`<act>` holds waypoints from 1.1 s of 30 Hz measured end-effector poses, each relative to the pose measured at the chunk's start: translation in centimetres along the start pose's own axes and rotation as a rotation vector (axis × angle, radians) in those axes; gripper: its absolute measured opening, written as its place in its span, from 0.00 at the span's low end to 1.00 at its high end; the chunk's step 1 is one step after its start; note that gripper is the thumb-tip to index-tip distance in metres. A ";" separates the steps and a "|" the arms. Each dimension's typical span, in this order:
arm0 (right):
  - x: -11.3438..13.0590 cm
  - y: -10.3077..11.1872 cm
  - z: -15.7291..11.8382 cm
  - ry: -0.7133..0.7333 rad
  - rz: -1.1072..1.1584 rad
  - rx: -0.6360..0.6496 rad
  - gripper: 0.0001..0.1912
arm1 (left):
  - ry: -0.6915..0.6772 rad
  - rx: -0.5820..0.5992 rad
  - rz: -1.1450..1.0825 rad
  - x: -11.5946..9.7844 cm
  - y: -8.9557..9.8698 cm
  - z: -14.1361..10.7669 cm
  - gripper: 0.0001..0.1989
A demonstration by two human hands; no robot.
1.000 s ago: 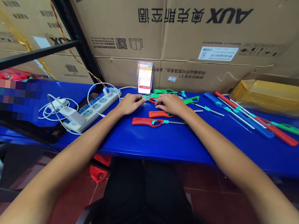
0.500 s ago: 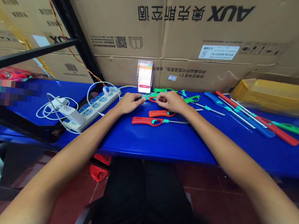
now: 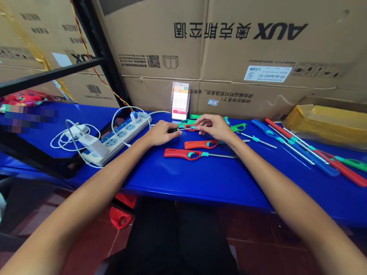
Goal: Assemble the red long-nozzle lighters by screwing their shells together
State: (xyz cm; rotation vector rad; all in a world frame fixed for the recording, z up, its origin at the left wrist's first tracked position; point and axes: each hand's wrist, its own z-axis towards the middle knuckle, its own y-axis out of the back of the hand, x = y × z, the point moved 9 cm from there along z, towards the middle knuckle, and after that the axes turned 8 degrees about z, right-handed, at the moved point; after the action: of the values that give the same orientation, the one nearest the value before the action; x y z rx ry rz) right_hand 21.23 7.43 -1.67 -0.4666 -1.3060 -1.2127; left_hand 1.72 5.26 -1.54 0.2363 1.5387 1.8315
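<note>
Fig.: L hand (image 3: 161, 134) is gripping a small dark-handled screwdriver (image 3: 173, 130) (prob.; too small to be sure), closed around it. R hand (image 3: 212, 126) is pinching at its far end, grip unclear, above a green-and-teal utility lighter (image 3: 187, 123) near the far edge of the blue table (image 3: 217, 186). Red utility lighter (image 3: 184, 154) is lying nearer, just apart.

Left hand (image 3: 160, 133), right hand (image 3: 213, 127) close together above red-and-teal utility lighter (image 3: 181, 154) on glossy blue bench (image 3: 198, 179).
Left grips small black-handled screwdriver (image 3: 172, 130); right pinches thin metal rod (image 3: 187, 128).
</note>
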 end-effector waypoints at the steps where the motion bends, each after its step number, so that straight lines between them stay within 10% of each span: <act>1: 0.0 -0.1 0.1 0.005 0.000 0.003 0.10 | -0.001 0.003 0.013 0.0 0.0 0.0 0.20; 33: 0.8 -0.1 -0.3 0.089 -0.221 0.011 0.07 | -0.052 -0.043 0.384 -1.4 1.1 -0.3 0.15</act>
State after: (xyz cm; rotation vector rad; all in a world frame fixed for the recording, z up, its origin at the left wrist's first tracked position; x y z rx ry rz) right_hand 21.14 6.83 -1.08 -0.2612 -1.3119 -1.3923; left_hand 2.12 4.12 -0.17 0.5887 1.4909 2.1300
